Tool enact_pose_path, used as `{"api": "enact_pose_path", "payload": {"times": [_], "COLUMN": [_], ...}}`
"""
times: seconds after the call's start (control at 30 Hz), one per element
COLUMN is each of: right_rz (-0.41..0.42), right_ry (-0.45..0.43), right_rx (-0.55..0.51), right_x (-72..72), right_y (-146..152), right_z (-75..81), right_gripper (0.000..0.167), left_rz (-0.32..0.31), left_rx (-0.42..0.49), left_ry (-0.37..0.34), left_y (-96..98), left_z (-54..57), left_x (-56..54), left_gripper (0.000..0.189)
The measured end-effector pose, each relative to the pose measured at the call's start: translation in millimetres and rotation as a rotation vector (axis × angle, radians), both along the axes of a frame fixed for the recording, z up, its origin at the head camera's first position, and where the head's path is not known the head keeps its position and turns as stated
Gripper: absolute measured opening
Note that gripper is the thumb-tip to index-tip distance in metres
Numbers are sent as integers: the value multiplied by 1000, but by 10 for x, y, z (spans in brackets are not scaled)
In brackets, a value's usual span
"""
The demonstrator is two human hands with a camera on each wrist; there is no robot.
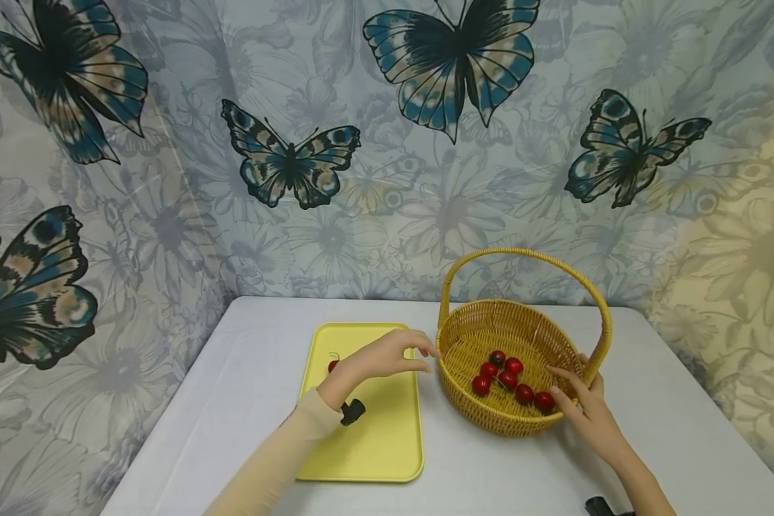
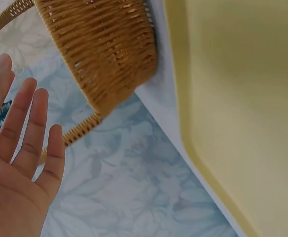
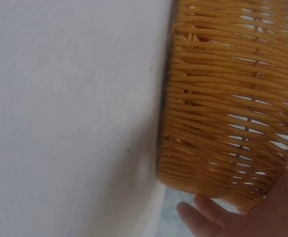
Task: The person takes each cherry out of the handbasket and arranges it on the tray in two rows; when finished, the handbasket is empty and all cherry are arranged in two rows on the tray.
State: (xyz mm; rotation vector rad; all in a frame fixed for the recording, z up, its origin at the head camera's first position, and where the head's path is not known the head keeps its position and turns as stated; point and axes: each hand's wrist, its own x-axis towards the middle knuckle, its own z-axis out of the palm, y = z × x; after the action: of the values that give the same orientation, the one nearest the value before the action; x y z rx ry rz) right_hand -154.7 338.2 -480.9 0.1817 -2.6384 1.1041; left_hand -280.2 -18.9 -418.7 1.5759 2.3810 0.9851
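Observation:
A yellow woven basket with a tall arched handle stands on the right side of the table. Several dark red cherries lie in its bottom. My right hand holds the basket's right rim near the handle base, thumb and forefinger over the inner side; in the right wrist view, other fingers reach along the outside of the weave. My left hand, holding nothing, hovers just left of the basket with fingers extended, its palm showing in the left wrist view. One cherry lies on the yellow tray, partly hidden by my left forearm.
The tray lies left of the basket under my left forearm, on a white-covered table. A butterfly-printed cloth rises behind the table and at both sides. Black wrist devices show at my wrists.

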Motion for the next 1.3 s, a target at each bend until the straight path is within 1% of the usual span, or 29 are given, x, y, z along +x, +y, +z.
{"api": "enact_pose_path", "payload": {"times": [0.1,0.3,0.4,0.5,0.7,0.87,1.07,1.3], "right_rz": [3,-2,-1,1,5,4,13,17], "right_ry": [3,1,3,6,13,11,8,5], "right_rx": [-3,-5,-6,-4,-6,-4,-19,-37], "right_x": [1,8,2,-3,3,7,9,4], "right_y": [2,20,22,23,22,22,11,6], "right_z": [1,-4,-11,-14,-13,-15,-16,-18], "right_gripper": [39,39,39,38,38,38,38,38], "left_rz": [-26,-64,-79,-88,-88,-58,-53,-51], "left_rx": [-21,-69,-79,-96,-142,-188,-228,-296], "left_ry": [22,88,106,112,63,33,-8,1], "left_y": [131,378,476,567,735,885,993,1079], "left_z": [38,83,75,30,-41,-111,-164,-240], "left_x": [22,44,31,-2,-15,-19,-21,-105], "left_gripper": [27,27,26,27,28,27,26,27]}}
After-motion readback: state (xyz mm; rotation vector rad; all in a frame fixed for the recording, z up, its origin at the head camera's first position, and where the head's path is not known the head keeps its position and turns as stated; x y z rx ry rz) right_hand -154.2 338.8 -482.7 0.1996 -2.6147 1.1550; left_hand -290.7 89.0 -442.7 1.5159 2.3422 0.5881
